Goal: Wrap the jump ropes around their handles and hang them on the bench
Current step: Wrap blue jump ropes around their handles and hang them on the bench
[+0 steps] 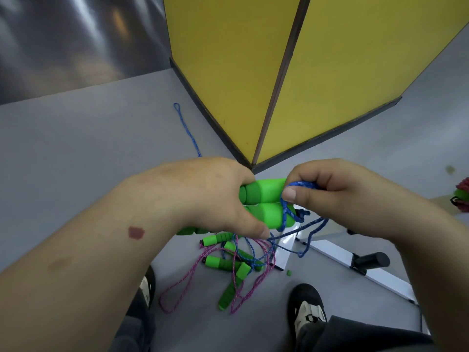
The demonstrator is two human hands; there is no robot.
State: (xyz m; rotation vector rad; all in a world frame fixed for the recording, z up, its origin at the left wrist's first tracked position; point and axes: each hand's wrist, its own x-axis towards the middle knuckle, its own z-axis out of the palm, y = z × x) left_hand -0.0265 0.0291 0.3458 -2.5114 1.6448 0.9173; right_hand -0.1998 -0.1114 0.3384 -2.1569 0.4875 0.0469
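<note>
Up front, the left hand (218, 196) grips two green handles (264, 201) side by side; the right hand (330, 191) pinches blue rope (302, 185) looped over their ends, above tangled ropes (238, 265) on the floor (76, 153).

Hands: left hand (215, 196) and right hand (330, 194) side by side above the floor (76, 148), the handles (266, 201) between them.
Handles: two, one above the other, their left ends in the left hand.
Cord (291, 199): looped over the handles' right ends, pinched by the right hand, trailing down to the right.
Pile (236, 265): loose ropes and handles on the floor, below the hands, between the two shoes.
Shoes: left shoe (147, 288) left of the pile, right shoe (308, 308) to its right.
Bench (355, 265): right of the pile, on the floor.
Panels (253, 72): upright behind the hands, meeting at a corner.
Loop (186, 128): on the floor, left of the panels.
Bundle (463, 196): far right edge.
</note>
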